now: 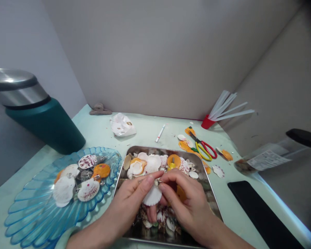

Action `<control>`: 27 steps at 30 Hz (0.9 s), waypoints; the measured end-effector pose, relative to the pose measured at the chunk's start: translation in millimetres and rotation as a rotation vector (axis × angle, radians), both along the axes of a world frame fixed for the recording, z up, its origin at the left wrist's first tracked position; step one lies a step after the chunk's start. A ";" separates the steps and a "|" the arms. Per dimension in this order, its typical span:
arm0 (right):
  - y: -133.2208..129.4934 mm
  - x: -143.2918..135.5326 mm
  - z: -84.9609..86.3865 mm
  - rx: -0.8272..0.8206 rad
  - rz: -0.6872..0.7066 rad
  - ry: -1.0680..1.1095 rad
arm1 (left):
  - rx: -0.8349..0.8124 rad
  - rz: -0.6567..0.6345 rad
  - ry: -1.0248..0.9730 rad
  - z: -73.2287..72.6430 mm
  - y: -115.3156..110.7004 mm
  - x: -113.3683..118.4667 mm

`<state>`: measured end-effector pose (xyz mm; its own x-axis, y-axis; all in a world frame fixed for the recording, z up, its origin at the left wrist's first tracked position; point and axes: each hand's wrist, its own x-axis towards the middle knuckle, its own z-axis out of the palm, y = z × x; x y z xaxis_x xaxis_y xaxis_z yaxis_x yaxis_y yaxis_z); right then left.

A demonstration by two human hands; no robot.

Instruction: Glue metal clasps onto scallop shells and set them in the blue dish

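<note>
White shell point(152, 197) over metal tray point(155, 148), between its 2 side edges, left hand point(131, 192) and right hand point(190, 193) pinching its top, fingertips nearly closed.

At the tray's point(215, 194) near left, a plain pale green sleeve point(65, 239) with a soft edge ends on the forearm point(94, 230). Left hand point(129, 192) and right hand point(190, 197) are bare.

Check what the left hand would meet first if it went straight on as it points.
Likely the right hand: its thumb and index finger sit just past the left hand, by the white shell. Exact depth is unclear.
</note>
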<state>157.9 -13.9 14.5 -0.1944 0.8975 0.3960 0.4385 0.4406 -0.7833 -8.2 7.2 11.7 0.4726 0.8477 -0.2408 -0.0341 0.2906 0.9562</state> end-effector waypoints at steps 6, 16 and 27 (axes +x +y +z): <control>-0.8 -1.6 1.7 -0.039 0.045 0.001 | 0.003 -0.014 -0.008 0.3 0.3 -1.1; 0.8 0.4 0.8 -0.042 0.039 0.000 | -0.042 -0.029 -0.039 -2.8 -0.1 0.8; 2.0 -0.2 -1.3 -0.020 0.010 -0.067 | -0.034 0.110 0.065 3.2 2.3 1.2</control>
<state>157.7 -11.9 13.2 -0.2287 0.9030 0.3638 0.4860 0.4297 -0.7610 -7.1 9.5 14.9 0.3598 0.8844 -0.2972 -0.0058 0.3206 0.9472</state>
